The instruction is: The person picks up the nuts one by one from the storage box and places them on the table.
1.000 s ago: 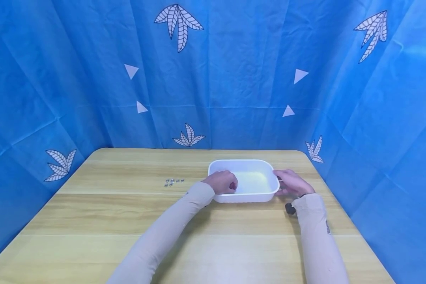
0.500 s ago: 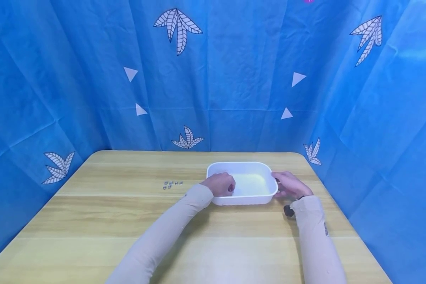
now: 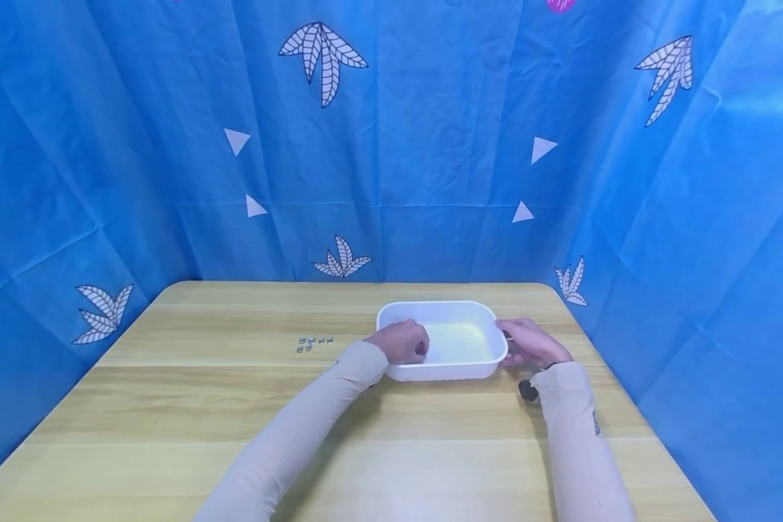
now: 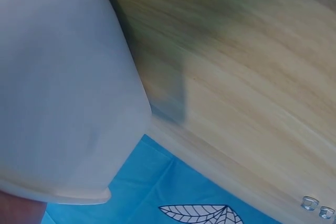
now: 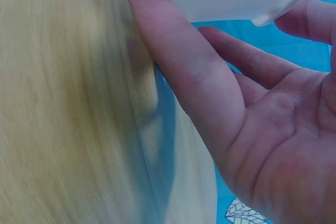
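Observation:
A white rectangular tub point(image 3: 446, 371) with a raised rim stands toward the back of the table. My left hand point(image 3: 401, 342) reaches over its left end, fingers curled down inside; whether they pinch anything is hidden. Most of that hand is behind the tub wall point(image 4: 63, 87) in the left wrist view. At the right end, my right hand point(image 3: 531, 342) grips the tub by its end. The right wrist view shows the right hand's fingers point(image 5: 189, 72) spread against the outer wall and rim. Several small clear, shiny pieces point(image 3: 310, 341) lie left of my left hand.
The wooden table point(image 3: 235, 413) reaches back to a blue patterned curtain point(image 3: 444, 145), which also hangs at both sides. A small black object point(image 3: 528, 390) sits at the right sleeve cuff. Two clear pieces show at the lower right corner of the left wrist view.
The head view has shifted a little, so everything appears slightly lower and farther left. Hands, tub and small pieces keep their places relative to the table.

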Demonstrator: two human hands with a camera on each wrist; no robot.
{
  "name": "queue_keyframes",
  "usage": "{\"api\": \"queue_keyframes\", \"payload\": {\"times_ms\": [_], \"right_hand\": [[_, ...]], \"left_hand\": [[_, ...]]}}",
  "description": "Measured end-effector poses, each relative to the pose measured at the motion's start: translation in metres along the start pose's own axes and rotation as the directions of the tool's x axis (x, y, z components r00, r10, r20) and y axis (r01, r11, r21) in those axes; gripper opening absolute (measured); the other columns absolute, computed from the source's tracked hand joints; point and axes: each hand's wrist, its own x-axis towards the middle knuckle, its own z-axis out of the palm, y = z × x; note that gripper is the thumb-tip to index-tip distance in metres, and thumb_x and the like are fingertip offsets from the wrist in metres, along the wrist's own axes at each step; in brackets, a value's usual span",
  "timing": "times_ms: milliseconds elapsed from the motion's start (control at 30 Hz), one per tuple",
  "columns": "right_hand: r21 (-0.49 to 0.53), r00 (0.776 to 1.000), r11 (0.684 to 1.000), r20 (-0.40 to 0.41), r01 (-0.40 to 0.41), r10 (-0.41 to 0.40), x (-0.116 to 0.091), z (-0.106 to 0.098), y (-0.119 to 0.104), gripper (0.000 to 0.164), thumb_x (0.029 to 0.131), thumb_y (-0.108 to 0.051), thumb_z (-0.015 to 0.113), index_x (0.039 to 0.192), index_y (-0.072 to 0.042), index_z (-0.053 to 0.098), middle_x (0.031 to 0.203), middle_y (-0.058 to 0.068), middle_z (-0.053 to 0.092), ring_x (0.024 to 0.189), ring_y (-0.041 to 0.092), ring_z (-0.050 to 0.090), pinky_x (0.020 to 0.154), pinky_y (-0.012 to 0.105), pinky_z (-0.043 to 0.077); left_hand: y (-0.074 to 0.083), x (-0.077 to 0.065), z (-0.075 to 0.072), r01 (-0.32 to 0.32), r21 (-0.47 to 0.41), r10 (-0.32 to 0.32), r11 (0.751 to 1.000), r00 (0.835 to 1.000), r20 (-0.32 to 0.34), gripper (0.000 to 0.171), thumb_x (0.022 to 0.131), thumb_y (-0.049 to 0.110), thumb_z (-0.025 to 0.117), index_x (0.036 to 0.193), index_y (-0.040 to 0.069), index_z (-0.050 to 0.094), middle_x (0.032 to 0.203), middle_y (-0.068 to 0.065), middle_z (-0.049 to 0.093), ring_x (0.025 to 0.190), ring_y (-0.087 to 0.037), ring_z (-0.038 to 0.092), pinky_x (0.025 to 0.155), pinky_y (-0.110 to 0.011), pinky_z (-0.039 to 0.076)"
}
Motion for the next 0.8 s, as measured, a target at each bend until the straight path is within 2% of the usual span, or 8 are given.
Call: {"api": "queue_keyframes", "payload": {"times_ms": [267, 500, 667, 800], "right_hand": [[0.016, 1.000, 1.000, 0.003, 0.004, -0.004, -0.0009, 0.0013, 0.0013, 0.052, 0.111, -0.033, 0.039, 0.145, 0.005, 0.050, 0.127, 0.016, 0.067, 0.105, 0.019, 0.070, 0.087, 0.042, 0.062], [0.013, 1.000, 1.000, 0.021, 0.012, -0.012, -0.0010, 0.0011, 0.0031, 0.053, 0.111, -0.035, 0.040, 0.146, 0.005, 0.050, 0.127, 0.017, 0.067, 0.105, 0.020, 0.070, 0.087, 0.040, 0.063], [0.009, 1.000, 1.000, 0.016, 0.014, -0.014, -0.0009, 0.0002, 0.0020, 0.053, 0.111, -0.034, 0.040, 0.145, 0.005, 0.051, 0.126, 0.017, 0.067, 0.105, 0.021, 0.070, 0.086, 0.040, 0.063], [0.004, 1.000, 1.000, 0.013, 0.012, -0.012, -0.0017, -0.0008, 0.0021, 0.052, 0.111, -0.034, 0.040, 0.145, 0.004, 0.051, 0.125, 0.017, 0.067, 0.104, 0.021, 0.069, 0.086, 0.040, 0.063]], "left_hand": [[-0.0009, 0.0018, 0.0007, 0.002, 0.027, -0.003, 1.000, 1.000, 0.016, 0.010, 0.096, 0.020, 0.073, 0.100, 0.014, 0.080, 0.097, -0.001, 0.079, 0.086, -0.012, 0.068, 0.086, -0.027, 0.057], [0.0008, 0.0002, -0.0015, 0.015, 0.031, -0.016, 0.999, 0.999, 0.028, 0.012, 0.097, 0.015, 0.071, 0.102, 0.012, 0.080, 0.102, -0.003, 0.080, 0.095, -0.016, 0.072, 0.092, -0.030, 0.058], [0.0029, -0.0002, -0.0043, 0.000, 0.023, 0.000, 1.000, 1.000, 0.028, 0.011, 0.095, 0.011, 0.071, 0.100, 0.011, 0.080, 0.101, -0.004, 0.080, 0.096, -0.018, 0.074, 0.092, -0.030, 0.059], [0.0055, 0.0006, -0.0057, -0.002, 0.034, 0.000, 0.999, 0.999, 0.048, 0.010, 0.095, 0.008, 0.070, 0.096, 0.010, 0.079, 0.097, -0.004, 0.079, 0.090, -0.016, 0.072, 0.087, -0.028, 0.059]]}}
